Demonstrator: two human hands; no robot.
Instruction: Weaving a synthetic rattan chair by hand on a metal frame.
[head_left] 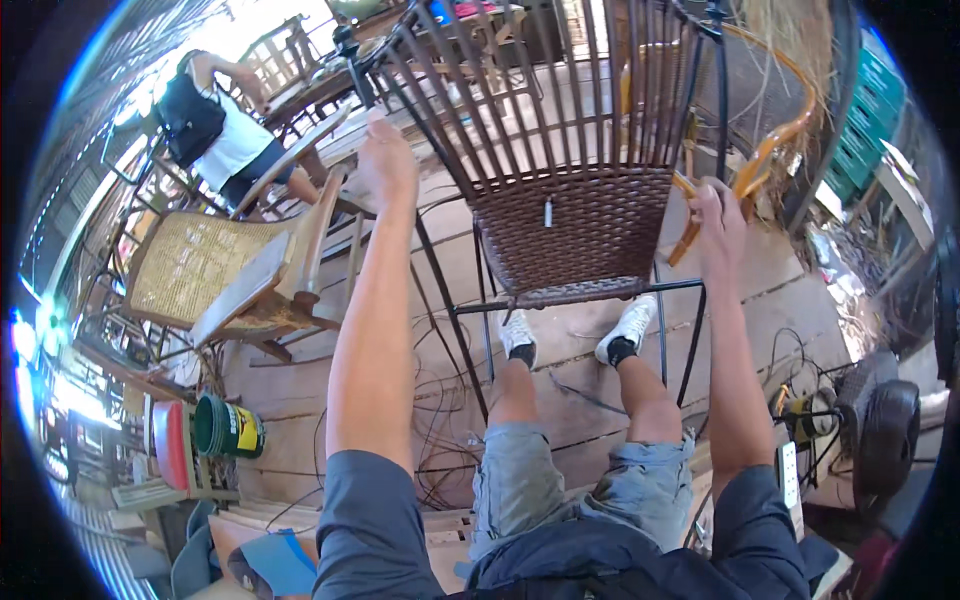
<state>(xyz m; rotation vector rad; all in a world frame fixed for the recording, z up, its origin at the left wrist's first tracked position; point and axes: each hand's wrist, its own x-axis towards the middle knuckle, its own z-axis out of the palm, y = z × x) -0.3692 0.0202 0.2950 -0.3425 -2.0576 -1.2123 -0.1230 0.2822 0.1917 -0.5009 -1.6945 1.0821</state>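
Head | woven chair (575, 225) between hands — left hand (388, 165), right hand (718, 225) gripping its frame

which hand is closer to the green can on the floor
Left. The left hand grips the chair frame's left side, above the green can at lower left. The right hand is on the chair's far side.

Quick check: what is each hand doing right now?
Left hand: closed on the dark metal chair frame at its upper left.
Right hand: gripping the frame's right side, beside the woven seat.
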